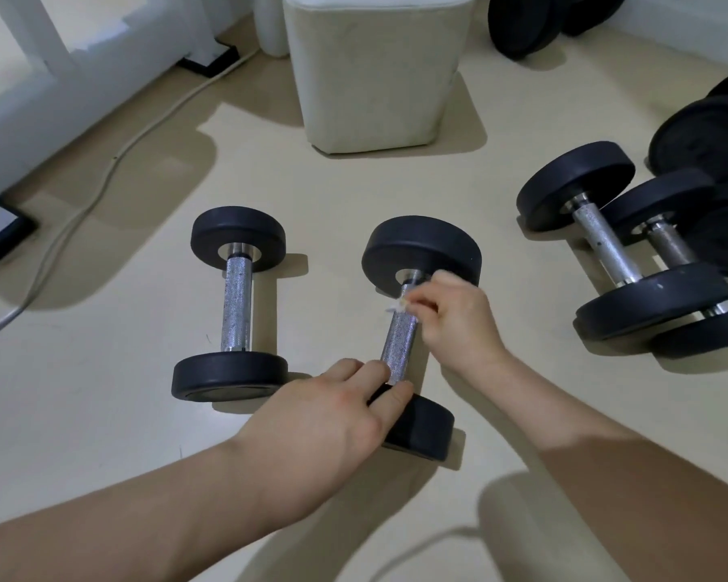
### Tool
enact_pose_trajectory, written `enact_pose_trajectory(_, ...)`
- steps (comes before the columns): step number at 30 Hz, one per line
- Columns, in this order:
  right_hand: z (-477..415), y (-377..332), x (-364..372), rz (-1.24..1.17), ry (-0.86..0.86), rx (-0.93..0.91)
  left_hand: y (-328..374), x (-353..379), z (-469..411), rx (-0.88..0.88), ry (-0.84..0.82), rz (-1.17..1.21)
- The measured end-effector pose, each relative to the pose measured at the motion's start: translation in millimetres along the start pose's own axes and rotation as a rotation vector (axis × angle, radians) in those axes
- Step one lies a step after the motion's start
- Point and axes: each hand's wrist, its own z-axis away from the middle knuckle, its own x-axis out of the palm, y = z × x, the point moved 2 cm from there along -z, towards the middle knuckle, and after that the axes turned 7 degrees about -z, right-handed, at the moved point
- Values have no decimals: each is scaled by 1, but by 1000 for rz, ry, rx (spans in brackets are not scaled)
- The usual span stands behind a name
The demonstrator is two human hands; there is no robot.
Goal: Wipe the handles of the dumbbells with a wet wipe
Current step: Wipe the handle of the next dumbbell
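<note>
Two black dumbbells with knurled metal handles lie on the pale floor in front of me. The left dumbbell (236, 304) lies untouched. On the middle dumbbell (401, 344), my left hand (337, 417) rests over the near weight with its fingers curled at the near end of the handle. My right hand (454, 321) pinches a small crumpled white wet wipe (398, 305) against the far part of that handle, close to the far weight. Most of the wipe is hidden under my fingers.
Two more dumbbells (623, 254) lie side by side at the right, with black weight plates (707, 140) behind them. A cream upholstered stool (375, 69) stands ahead. A white cable (102, 178) runs along the floor at the left beside white furniture.
</note>
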Motion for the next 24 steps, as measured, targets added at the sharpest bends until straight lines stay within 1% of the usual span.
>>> enact_pose_trajectory(3, 29, -11, 8, -68, -249, -44, -2, 2, 2, -9, 3, -43)
enact_pose_trajectory(4, 25, -11, 7, -61, -269, -59, -1, 2, 1, -15, -6, -48)
enact_pose_trajectory(5, 12, -7, 7, -42, -212, -68, 0, 2, 1, -23, -20, -50)
enact_pose_trajectory(7, -14, 1, 4, 2, -7, -24, 0, 1, 1, -35, -60, -53)
enact_pose_trajectory(8, -16, 2, 4, 3, 54, 9, -1, 0, 1, -34, -73, -59)
enact_pose_trajectory(9, -8, 2, 5, -17, 66, 20, -2, 0, 1, -30, -82, -72)
enact_pose_trajectory(10, 5, 0, 8, -47, 9, 11, -4, 1, 1, -25, -87, -89)
enact_pose_trajectory(12, 29, -7, 11, -116, -178, 5, -6, 1, -1, -5, -107, -112)
enact_pose_trajectory(13, 28, -8, 10, -133, -228, 15, -7, 1, -3, 2, -120, -120)
enact_pose_trajectory(14, 19, -6, 10, -139, -197, 20, -6, -2, -7, 17, -133, -122)
enact_pose_trajectory(16, -7, -2, 7, -139, -6, 56, -2, -11, -17, 62, -174, -145)
enact_pose_trajectory(17, -13, -3, 7, -154, 66, 85, 2, -11, -22, 87, -152, -162)
enact_pose_trajectory(18, -10, -4, 10, -193, 82, 116, 7, -7, -27, 114, -113, -184)
enact_pose_trajectory(19, -1, -5, 13, -246, 45, 159, 12, -6, -33, 146, -105, -214)
enact_pose_trajectory(21, 22, -7, 17, -351, -84, 274, 20, -9, -44, 230, -139, -276)
enact_pose_trajectory(22, 29, -7, 16, -397, -118, 321, 23, -10, -47, 290, -152, -316)
enact_pose_trajectory(24, 30, -3, 13, -466, -104, 372, 23, -14, -48, 374, -200, -381)
